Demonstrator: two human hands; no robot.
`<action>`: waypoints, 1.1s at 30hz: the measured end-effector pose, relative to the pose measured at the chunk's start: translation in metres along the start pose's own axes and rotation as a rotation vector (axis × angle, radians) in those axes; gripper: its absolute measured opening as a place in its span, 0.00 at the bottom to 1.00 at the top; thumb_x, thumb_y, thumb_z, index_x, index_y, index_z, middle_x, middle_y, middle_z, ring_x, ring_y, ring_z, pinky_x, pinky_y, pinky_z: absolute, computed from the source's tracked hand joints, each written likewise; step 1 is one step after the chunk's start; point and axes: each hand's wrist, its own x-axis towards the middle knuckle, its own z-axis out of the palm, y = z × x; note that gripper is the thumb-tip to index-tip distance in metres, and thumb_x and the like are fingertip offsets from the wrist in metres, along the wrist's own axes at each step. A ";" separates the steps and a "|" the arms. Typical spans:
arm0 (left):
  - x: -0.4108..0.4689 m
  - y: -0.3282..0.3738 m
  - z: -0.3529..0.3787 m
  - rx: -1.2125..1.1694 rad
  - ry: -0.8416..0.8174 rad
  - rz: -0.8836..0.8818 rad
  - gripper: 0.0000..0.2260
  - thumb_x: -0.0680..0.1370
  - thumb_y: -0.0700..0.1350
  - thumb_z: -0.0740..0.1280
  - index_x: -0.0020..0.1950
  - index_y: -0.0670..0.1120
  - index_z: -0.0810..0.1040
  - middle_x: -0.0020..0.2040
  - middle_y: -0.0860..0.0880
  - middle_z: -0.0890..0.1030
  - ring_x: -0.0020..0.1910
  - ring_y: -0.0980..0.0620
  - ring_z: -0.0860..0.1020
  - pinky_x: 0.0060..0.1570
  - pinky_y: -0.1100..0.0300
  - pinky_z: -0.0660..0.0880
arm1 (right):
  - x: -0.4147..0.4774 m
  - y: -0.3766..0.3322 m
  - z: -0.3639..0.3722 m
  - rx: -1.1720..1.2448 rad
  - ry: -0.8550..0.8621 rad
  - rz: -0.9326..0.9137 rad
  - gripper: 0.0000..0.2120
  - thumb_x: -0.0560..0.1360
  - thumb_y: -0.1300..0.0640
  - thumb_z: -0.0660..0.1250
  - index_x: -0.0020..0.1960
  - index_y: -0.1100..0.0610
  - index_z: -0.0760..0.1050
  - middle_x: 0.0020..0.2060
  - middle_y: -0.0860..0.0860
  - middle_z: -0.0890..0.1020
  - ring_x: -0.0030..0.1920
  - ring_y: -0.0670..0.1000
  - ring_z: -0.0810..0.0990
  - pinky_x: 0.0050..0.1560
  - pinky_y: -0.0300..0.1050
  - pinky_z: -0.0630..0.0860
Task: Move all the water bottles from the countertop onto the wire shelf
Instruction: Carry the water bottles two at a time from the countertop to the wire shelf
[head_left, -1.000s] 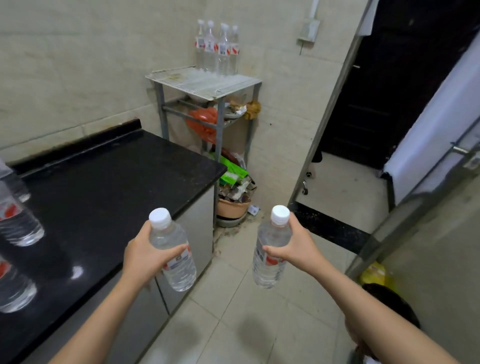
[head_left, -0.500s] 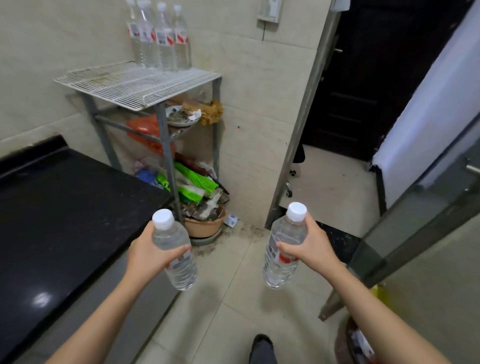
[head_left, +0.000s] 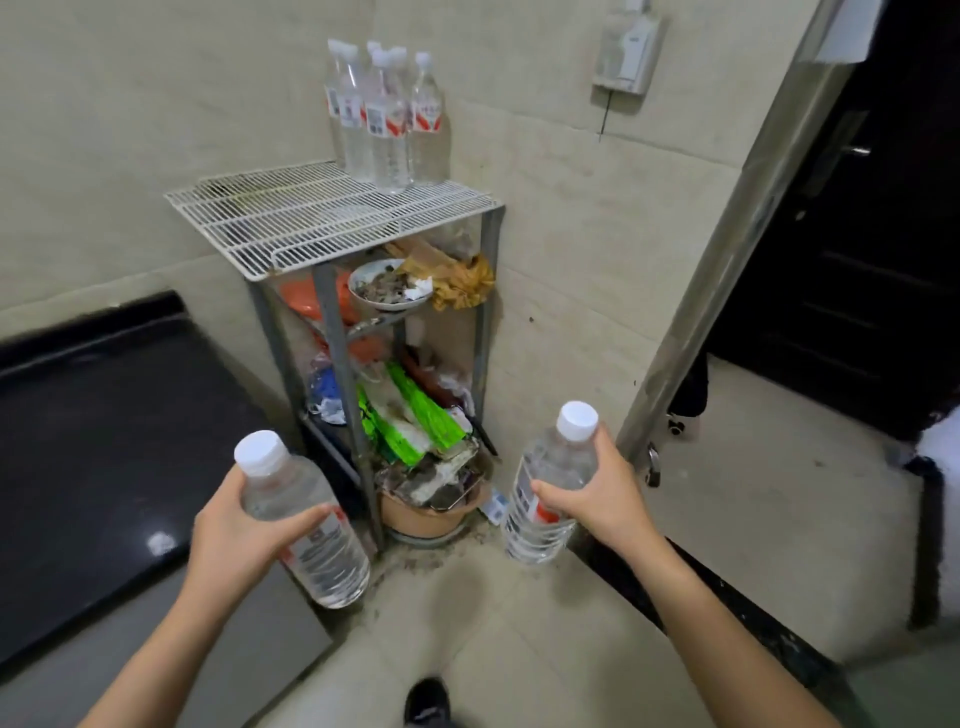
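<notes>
- Desk: dark slab at lower left, beside the wire shelf.
- Shelf top: white grid, with a bottle cluster upright at the rear corner.
- Step, as judged: carrying. The next move calls for lifting both bottles above the grid and setting them upright before the cluster.
- Left bottle, right bottle: clear, white-capped, held in the air below the shelf top.
- Left hand, right hand: each grasps 1 bottle.

Home kitchen corner: black countertop, tiled walls, cluttered wire shelf.
</notes>
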 end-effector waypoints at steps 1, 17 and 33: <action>0.008 0.003 0.006 0.002 0.014 0.003 0.18 0.62 0.35 0.77 0.43 0.51 0.74 0.42 0.48 0.79 0.47 0.45 0.78 0.49 0.53 0.72 | 0.017 0.003 -0.001 0.009 -0.009 -0.018 0.27 0.59 0.52 0.77 0.49 0.37 0.65 0.46 0.39 0.78 0.52 0.48 0.77 0.56 0.46 0.73; 0.210 0.087 0.136 -0.123 0.288 0.141 0.24 0.61 0.34 0.77 0.52 0.47 0.73 0.47 0.48 0.78 0.47 0.53 0.77 0.42 0.71 0.73 | 0.302 -0.045 -0.022 0.152 -0.164 -0.344 0.27 0.55 0.54 0.75 0.51 0.42 0.70 0.44 0.36 0.79 0.48 0.39 0.80 0.52 0.37 0.76; 0.415 0.215 0.183 -0.236 0.581 0.389 0.21 0.60 0.47 0.78 0.48 0.53 0.73 0.45 0.57 0.79 0.45 0.62 0.80 0.48 0.61 0.78 | 0.560 -0.155 0.005 0.553 0.118 -0.583 0.31 0.63 0.62 0.75 0.64 0.57 0.68 0.50 0.46 0.78 0.51 0.43 0.78 0.56 0.37 0.73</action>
